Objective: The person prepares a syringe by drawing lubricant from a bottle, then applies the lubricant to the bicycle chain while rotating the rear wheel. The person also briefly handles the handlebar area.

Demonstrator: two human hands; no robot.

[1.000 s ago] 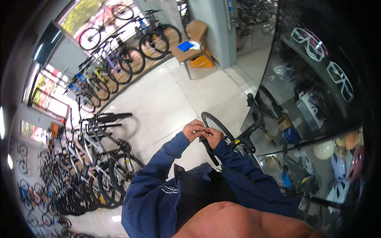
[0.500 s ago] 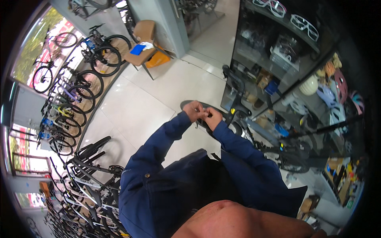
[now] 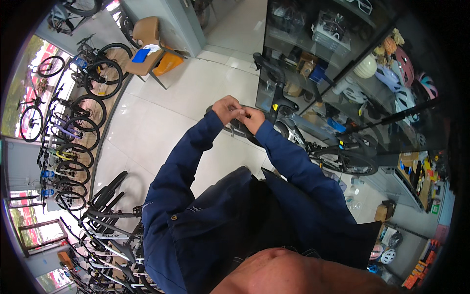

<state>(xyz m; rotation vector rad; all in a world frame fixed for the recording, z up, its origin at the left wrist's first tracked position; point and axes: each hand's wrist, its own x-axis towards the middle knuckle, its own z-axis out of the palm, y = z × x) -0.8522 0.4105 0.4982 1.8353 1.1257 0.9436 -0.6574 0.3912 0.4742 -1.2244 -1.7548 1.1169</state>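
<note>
My left hand and my right hand meet in front of me, fingertips pinched together. Whatever lies between the fingers is hidden or too small to name. Below and just beyond them stands a dark bicycle. Its black drop handlebar rises to the right of my hands, and part of its wheel shows under them. Blue jacket sleeves cover both forearms.
A glass display case and shelves of helmets stand on the right. At the back left is a brown chair with a blue item on it. Rows of parked bicycles line the left side. A cluttered tool counter is at right.
The view has turned a little to the right, so the chair and bicycles sit farther left. Both hands stay pinched together, with the fingers shifted slightly.
</note>
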